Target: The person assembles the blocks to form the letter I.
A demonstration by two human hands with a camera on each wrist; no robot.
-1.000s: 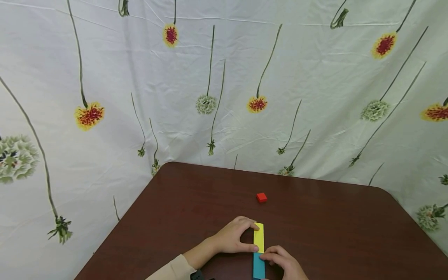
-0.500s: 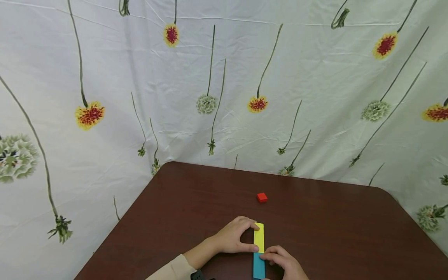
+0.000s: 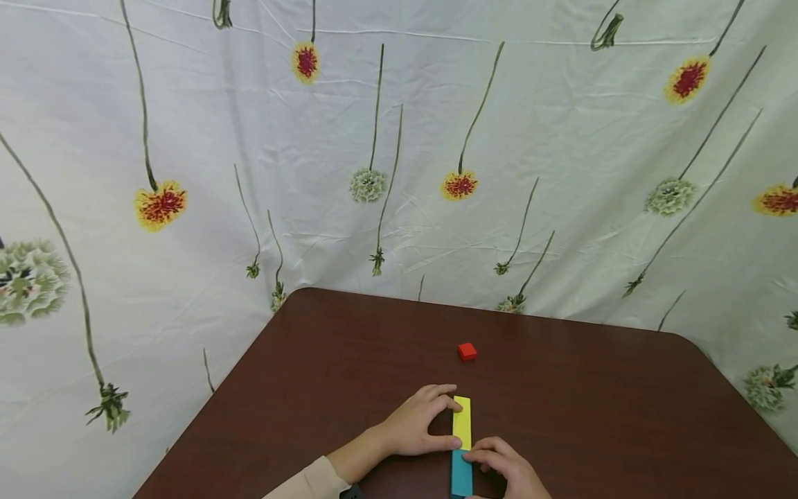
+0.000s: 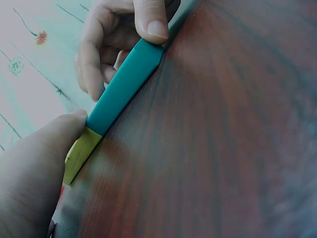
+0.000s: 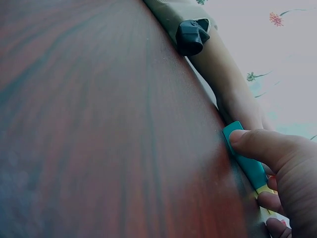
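Note:
Two flat rectangular blocks, one yellow (image 3: 462,424) and one teal (image 3: 461,474), lie end to end in a line on the table. My left hand (image 3: 416,423) spans the yellow block from its left side, index fingertip by the far end and thumb near the seam. Across the teal block, my right hand (image 3: 506,468) has its fingertips by the seam; in the left wrist view its thumb (image 4: 151,22) presses the near end. The two blocks appear to touch in the left wrist view. Parts of the yellow block (image 4: 81,151) are hidden there behind my left thumb (image 4: 62,131).
A small red block (image 3: 467,351) lies farther back on the dark wooden table (image 3: 349,346). Behind the table hangs a white cloth (image 3: 299,138) printed with flowers. A black wrist device (image 5: 192,37) sits at my left sleeve.
One of my left fingers has lifted and straightened beyond the far end of the yellow block. Both blocks and my right hand look unmoved.

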